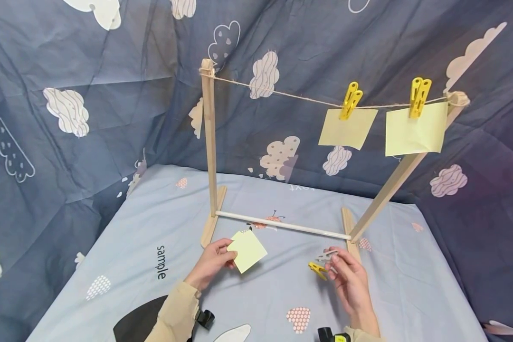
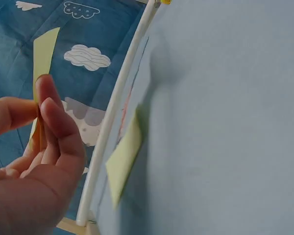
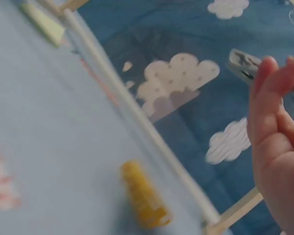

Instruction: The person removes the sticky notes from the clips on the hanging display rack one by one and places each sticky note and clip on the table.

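Note (image 1: 249, 251) is pinched in the left hand (image 1: 213, 262), over the cloth; the right hand (image 1: 350, 280) pinches a grey clip (image 1: 326, 256), beside a yellow clip (image 1: 318, 270). Clipping seems in hand; the next move likely calls for raising both to the string (image 1: 278, 92), left of two hung notes (image 1: 346, 130). Pale-blue printed cloth (image 1: 248, 297) covers the surface; dark cloud-print drapes (image 1: 111, 99) stand around.

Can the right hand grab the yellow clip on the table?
Probably yes: the yellow clip lies near the right hand with nothing between them, though that hand holds a grey clip.
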`<state>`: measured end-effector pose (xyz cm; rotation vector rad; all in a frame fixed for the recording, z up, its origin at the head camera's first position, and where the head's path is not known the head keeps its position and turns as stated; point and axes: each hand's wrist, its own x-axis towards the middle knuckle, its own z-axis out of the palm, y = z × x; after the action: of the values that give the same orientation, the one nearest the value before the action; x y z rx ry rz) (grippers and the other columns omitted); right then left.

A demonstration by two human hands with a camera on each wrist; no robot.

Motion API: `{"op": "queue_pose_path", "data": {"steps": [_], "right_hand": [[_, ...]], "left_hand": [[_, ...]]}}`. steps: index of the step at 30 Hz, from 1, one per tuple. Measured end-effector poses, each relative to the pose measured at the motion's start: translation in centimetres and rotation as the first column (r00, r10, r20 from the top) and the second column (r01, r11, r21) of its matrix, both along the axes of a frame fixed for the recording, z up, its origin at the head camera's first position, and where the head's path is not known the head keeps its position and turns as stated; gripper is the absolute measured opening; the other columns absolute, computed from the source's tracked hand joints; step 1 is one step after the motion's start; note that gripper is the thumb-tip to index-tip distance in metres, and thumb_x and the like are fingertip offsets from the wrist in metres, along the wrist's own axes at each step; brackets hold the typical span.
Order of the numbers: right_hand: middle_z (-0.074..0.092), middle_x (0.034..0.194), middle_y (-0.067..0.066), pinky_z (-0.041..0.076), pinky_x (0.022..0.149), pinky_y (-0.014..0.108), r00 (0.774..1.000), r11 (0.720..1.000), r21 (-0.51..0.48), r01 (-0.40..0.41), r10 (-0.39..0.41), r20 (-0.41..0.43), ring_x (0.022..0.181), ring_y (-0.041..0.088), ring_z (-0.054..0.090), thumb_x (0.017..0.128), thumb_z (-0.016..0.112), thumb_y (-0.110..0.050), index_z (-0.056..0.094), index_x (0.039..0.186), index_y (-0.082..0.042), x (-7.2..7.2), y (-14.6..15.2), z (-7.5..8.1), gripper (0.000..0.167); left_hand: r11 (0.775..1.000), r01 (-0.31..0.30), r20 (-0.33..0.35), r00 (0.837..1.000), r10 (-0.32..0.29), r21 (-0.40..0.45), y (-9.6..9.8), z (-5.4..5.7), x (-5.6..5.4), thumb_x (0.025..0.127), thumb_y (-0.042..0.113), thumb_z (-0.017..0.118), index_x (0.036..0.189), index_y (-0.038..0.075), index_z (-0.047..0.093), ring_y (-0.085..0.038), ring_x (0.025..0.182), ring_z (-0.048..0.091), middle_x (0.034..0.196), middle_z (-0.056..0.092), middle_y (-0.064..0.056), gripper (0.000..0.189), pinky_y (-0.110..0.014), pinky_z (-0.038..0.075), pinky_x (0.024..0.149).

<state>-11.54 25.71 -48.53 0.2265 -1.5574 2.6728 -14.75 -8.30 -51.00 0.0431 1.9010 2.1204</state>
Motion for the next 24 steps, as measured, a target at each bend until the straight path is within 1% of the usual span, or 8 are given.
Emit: {"op": "queue_pose_path", "data": {"steps": [3,5,9,11,15,18,21,24], "right_hand": [[0.069,0.109,0.003,0.053,0.066,0.017,0.994,0.996,0.008,-0.086,0.085,0.067,0.081,0.009,0.067,0.099,0.042,0.004,0.063,0.114,-0.004,0.7,0.2,-1.5,0.028],[0.069,0.107,0.001,0.054,0.069,0.017,0.985,0.992,0.017,-0.127,0.124,0.119,0.083,0.009,0.068,0.099,0.043,0.003,0.064,0.115,-0.007,1.1,0.2,-2.2,0.028],[0.069,0.098,-0.003,0.054,0.07,0.018,0.961,0.981,0.064,-0.182,0.164,0.221,0.082,0.008,0.068,0.098,0.047,0.0,0.064,0.114,-0.011,1.6,0.1,-3.3,0.025],[0.069,0.096,-0.004,0.054,0.07,0.018,0.949,0.977,0.074,-0.202,0.176,0.263,0.082,0.008,0.068,0.097,0.049,-0.001,0.064,0.113,-0.013,1.8,0.0,-3.7,0.025],[0.07,0.098,-0.005,0.054,0.071,0.019,0.93,0.971,0.055,-0.232,0.206,0.303,0.084,0.007,0.068,0.097,0.049,0.0,0.064,0.112,-0.015,2.2,0.0,-4.5,0.026],[0.07,0.099,-0.005,0.054,0.071,0.019,0.924,0.965,0.059,-0.254,0.224,0.309,0.084,0.007,0.067,0.096,0.05,0.0,0.064,0.114,-0.013,2.2,-0.1,-5.0,0.026],[0.069,0.099,-0.004,0.053,0.069,0.019,0.924,0.965,0.087,-0.246,0.207,0.32,0.084,0.007,0.067,0.095,0.052,-0.001,0.061,0.118,-0.009,2.2,-0.2,-5.4,0.026],[0.069,0.098,-0.004,0.053,0.068,0.019,0.93,0.968,0.121,-0.221,0.171,0.326,0.083,0.008,0.066,0.094,0.055,-0.001,0.06,0.12,-0.006,2.2,-0.4,-5.6,0.027]], "left_hand": [[1.0,0.019,0.028,0.999,-0.019,0.005,0.3,-0.7,0.6,0.088,0.001,0.061,0.118,-0.012,0.053,-0.009,0.064,0.06,0.078,0.068,0.002,0.034,-0.024,0.049,0.062],[0.999,0.048,0.037,0.998,-0.048,0.003,0.5,-1.1,0.9,0.088,0.002,0.061,0.118,-0.011,0.053,-0.009,0.064,0.06,0.077,0.067,0.002,0.034,-0.023,0.049,0.061],[0.993,0.115,0.032,0.993,-0.114,-0.026,0.8,-1.7,1.5,0.087,0.004,0.063,0.118,-0.01,0.055,-0.009,0.062,0.062,0.073,0.068,0.002,0.035,-0.022,0.048,0.059],[0.99,0.137,0.021,0.991,-0.136,-0.044,1.0,-1.8,1.6,0.087,0.005,0.063,0.118,-0.01,0.055,-0.01,0.061,0.063,0.072,0.069,0.001,0.035,-0.021,0.048,0.058],[0.982,0.157,0.01,0.988,-0.157,-0.101,1.1,-1.9,1.6,0.088,0.003,0.063,0.115,-0.009,0.058,-0.009,0.06,0.062,0.071,0.069,-0.003,0.03,-0.021,0.048,0.057],[0.968,0.186,-0.007,0.982,-0.19,-0.166,1.1,-2.0,1.6,0.088,0.002,0.062,0.112,-0.007,0.059,-0.009,0.059,0.061,0.072,0.068,-0.008,0.026,-0.022,0.049,0.056],[0.954,0.216,-0.032,0.973,-0.227,-0.206,1.1,-2.0,1.6,0.088,0.002,0.062,0.112,-0.008,0.059,-0.01,0.059,0.06,0.073,0.067,-0.016,0.026,-0.022,0.05,0.056],[0.951,0.225,-0.045,0.97,-0.239,-0.211,1.1,-1.9,1.6,0.087,0.001,0.062,0.113,-0.009,0.059,-0.011,0.06,0.06,0.074,0.066,-0.021,0.027,-0.023,0.05,0.056]]}}
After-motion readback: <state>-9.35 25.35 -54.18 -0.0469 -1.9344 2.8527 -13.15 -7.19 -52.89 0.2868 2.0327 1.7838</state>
